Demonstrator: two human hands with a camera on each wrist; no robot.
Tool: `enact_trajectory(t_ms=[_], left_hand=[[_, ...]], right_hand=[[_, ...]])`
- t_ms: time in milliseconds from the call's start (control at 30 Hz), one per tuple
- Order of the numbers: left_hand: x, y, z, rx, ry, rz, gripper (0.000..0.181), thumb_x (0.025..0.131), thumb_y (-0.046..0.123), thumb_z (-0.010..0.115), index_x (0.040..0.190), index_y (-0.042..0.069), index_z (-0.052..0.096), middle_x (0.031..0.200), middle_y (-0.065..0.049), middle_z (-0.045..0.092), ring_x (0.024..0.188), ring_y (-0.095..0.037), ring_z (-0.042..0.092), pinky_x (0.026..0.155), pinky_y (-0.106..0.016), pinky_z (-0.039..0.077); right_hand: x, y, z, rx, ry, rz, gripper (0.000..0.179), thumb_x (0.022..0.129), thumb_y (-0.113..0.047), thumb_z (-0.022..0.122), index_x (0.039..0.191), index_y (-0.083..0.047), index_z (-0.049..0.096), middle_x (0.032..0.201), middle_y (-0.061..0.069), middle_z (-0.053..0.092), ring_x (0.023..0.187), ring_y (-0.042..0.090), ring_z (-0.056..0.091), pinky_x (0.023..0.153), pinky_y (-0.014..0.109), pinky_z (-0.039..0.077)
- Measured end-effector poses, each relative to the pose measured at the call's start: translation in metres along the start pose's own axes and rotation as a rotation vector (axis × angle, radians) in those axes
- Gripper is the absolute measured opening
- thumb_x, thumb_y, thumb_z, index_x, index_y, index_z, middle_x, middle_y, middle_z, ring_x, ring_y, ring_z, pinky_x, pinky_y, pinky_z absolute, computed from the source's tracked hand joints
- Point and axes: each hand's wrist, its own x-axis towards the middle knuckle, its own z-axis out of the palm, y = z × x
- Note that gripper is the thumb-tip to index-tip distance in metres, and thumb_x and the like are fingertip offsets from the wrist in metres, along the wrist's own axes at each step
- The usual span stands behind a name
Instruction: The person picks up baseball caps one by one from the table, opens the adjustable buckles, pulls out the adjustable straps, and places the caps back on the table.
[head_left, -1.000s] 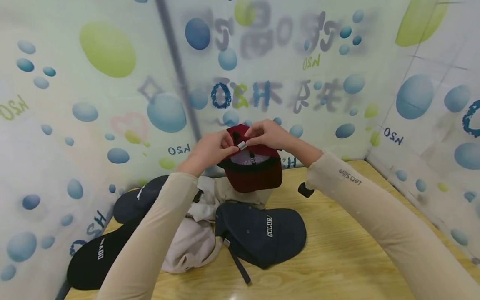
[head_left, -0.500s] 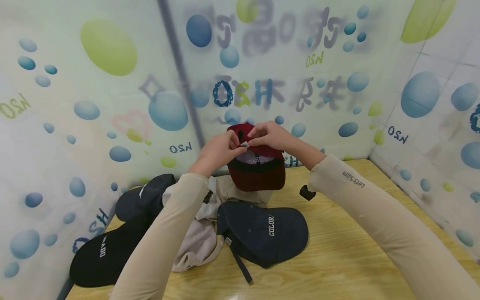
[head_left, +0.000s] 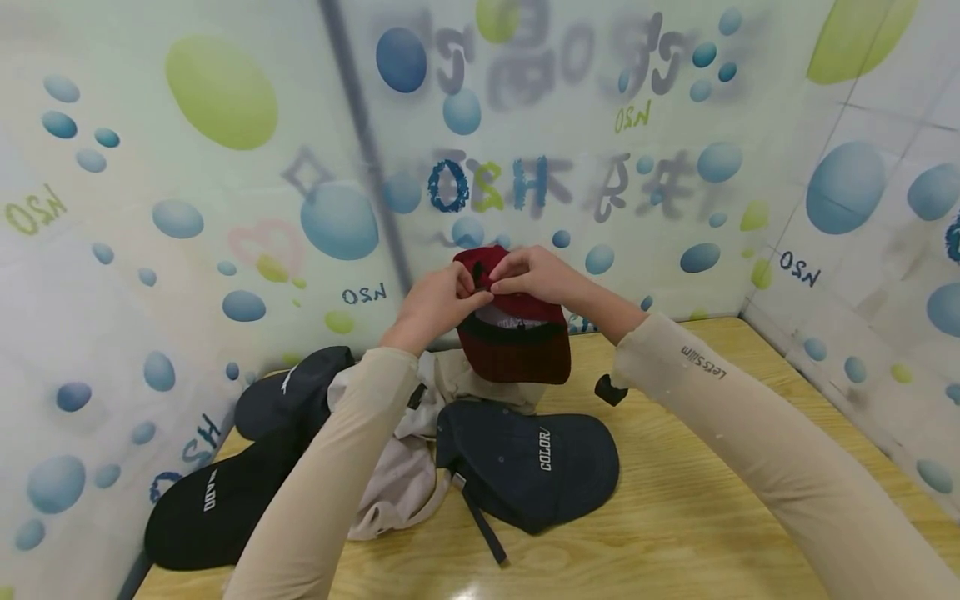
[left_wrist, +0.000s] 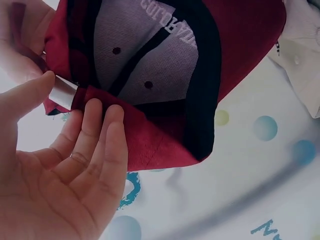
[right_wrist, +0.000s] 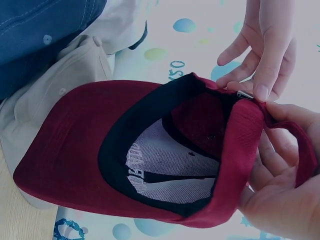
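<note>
Both hands hold a dark red baseball cap (head_left: pixel 517 358) up over the heap of caps, brim down and its inside facing me. At the back opening, the left hand (head_left: pixel 435 304) pinches the silver metal buckle (left_wrist: pixel 63 93), thumb on its face and fingers under the band. The right hand (head_left: pixel 543 275) pinches the red strap (right_wrist: pixel 302 145) close beside that buckle. In the right wrist view the strap's loose end curves over the right palm. White lettering shows backward through the cap's pale lining (right_wrist: pixel 165 165).
A navy cap (head_left: pixel 525 467) with a hanging strap lies on the wooden table (head_left: pixel 697 500). Left of it are crumpled pale caps (head_left: pixel 401 492), a black cap (head_left: pixel 217 504) and a dark cap (head_left: pixel 296 392). A bubble-print wall covering (head_left: pixel 345 150) stands close behind.
The buckle's silver face, seen between the hands earlier, is now mostly hidden in the head view. The fingertips have come closer together; the cap stays raised.
</note>
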Motion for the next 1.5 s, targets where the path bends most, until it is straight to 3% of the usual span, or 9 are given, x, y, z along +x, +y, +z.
enact_trajectory(t_ms=[433, 700, 1033, 1267, 1500], left_hand=[[0.0038, -0.0011, 0.0016, -0.032, -0.012, -0.030, 0.030, 0.098, 0.032, 0.062, 0.114, 0.009, 0.056, 0.111, -0.010, 0.067, 0.097, -0.025, 0.064, 0.085, -0.038, 0.054], [0.0031, -0.0007, 0.0020, -0.044, -0.015, -0.043, 0.028, 0.097, 0.029, 0.062, 0.114, 0.008, 0.056, 0.108, -0.010, 0.067, 0.093, -0.024, 0.062, 0.081, -0.036, 0.054], [0.0035, -0.0009, 0.0027, -0.085, -0.031, -0.053, 0.029, 0.096, 0.027, 0.063, 0.116, 0.008, 0.055, 0.114, -0.011, 0.067, 0.101, -0.026, 0.063, 0.087, -0.039, 0.055], [0.0046, -0.0054, 0.0056, -0.109, -0.032, -0.024, 0.024, 0.096, 0.019, 0.063, 0.115, 0.008, 0.056, 0.117, -0.012, 0.067, 0.107, -0.027, 0.063, 0.094, -0.040, 0.055], [0.0023, -0.0094, 0.0055, -0.161, -0.020, -0.006, 0.021, 0.095, 0.015, 0.061, 0.114, 0.007, 0.056, 0.116, -0.013, 0.066, 0.104, -0.027, 0.064, 0.092, -0.041, 0.055]], right_hand=[[0.0027, -0.0037, 0.0074, -0.085, 0.003, -0.038, 0.022, 0.097, -0.016, 0.063, 0.113, -0.001, 0.071, 0.115, 0.017, 0.071, 0.109, 0.029, 0.065, 0.098, 0.041, 0.053], [0.0021, -0.0037, 0.0091, -0.081, -0.008, -0.043, 0.021, 0.098, -0.015, 0.063, 0.113, -0.002, 0.070, 0.116, 0.016, 0.071, 0.111, 0.029, 0.065, 0.099, 0.041, 0.052], [0.0004, -0.0051, 0.0097, -0.067, -0.002, -0.058, 0.019, 0.097, -0.013, 0.064, 0.110, -0.001, 0.070, 0.113, 0.018, 0.072, 0.107, 0.029, 0.066, 0.097, 0.040, 0.053], [-0.0033, -0.0031, 0.0092, -0.060, -0.003, -0.037, 0.021, 0.096, -0.016, 0.065, 0.111, -0.001, 0.070, 0.114, 0.017, 0.072, 0.106, 0.029, 0.066, 0.096, 0.040, 0.053], [-0.0052, -0.0009, 0.0094, -0.055, -0.005, -0.017, 0.024, 0.099, -0.021, 0.062, 0.113, -0.004, 0.071, 0.116, 0.015, 0.071, 0.107, 0.027, 0.064, 0.095, 0.039, 0.052]])
